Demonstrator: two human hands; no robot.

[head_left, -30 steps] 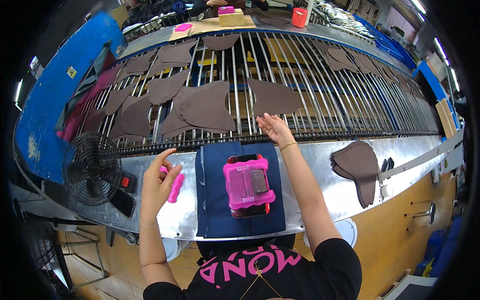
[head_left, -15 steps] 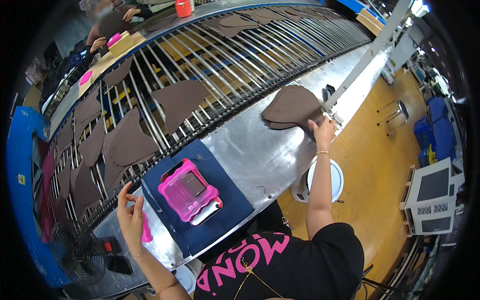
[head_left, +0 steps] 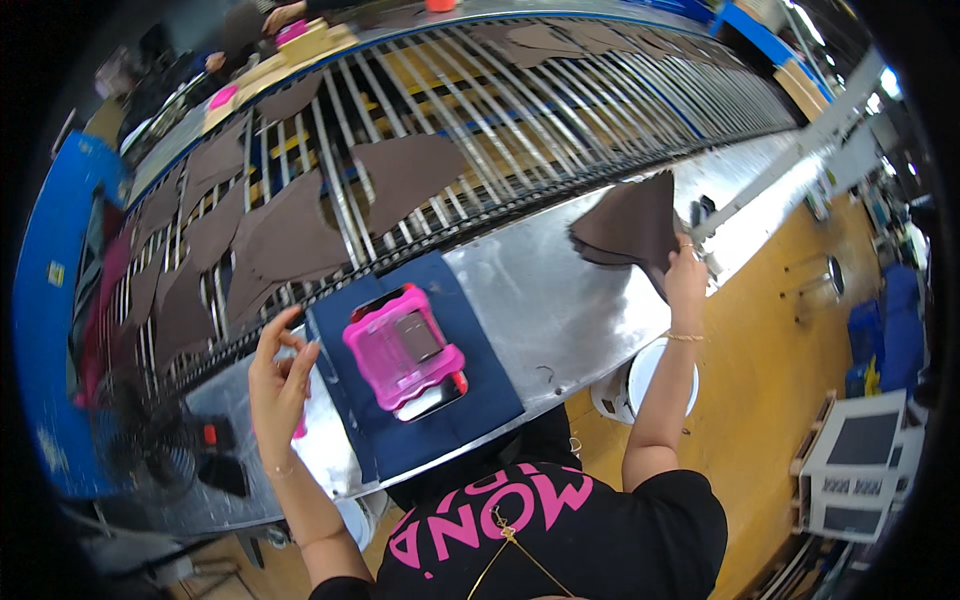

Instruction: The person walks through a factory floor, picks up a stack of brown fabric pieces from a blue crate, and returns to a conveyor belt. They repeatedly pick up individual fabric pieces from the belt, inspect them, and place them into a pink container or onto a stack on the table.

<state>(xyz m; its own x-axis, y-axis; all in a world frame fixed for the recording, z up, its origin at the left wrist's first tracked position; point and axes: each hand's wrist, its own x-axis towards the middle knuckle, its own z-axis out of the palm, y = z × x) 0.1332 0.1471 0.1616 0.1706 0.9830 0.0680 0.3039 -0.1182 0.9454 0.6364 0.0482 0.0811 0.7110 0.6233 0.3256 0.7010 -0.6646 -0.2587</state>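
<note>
My right hand (head_left: 686, 278) pinches the right edge of the brown cut pieces (head_left: 625, 225), a thin, flat stack at the right of the metal table. At least one piece bends up along that edge; I cannot tell how many are in the fingers. My left hand (head_left: 280, 385) hovers holding nothing, thumb and forefinger apart, beside a navy mat (head_left: 470, 380). On the mat lies a pink wavy-edged template frame (head_left: 385, 350) with a small brown rectangle (head_left: 418, 336) inside. A red-and-white plate (head_left: 440, 398) shows beneath it. Part of another pink item is behind my left hand.
Beyond the table runs a metal roller conveyor (head_left: 500, 130) carrying several brown pieces (head_left: 285, 235). A black fan (head_left: 145, 450) stands at the left. A slanted pale post (head_left: 790, 165) rises near the stack. Below the edge is a white bucket (head_left: 665, 385). Another person's hand (head_left: 285, 15) shows across the conveyor.
The view has shifted, moving the scene right and slightly up. My right fingers have closed on the stack's edge, which now bends upward. My left hand stays open near the mat.
</note>
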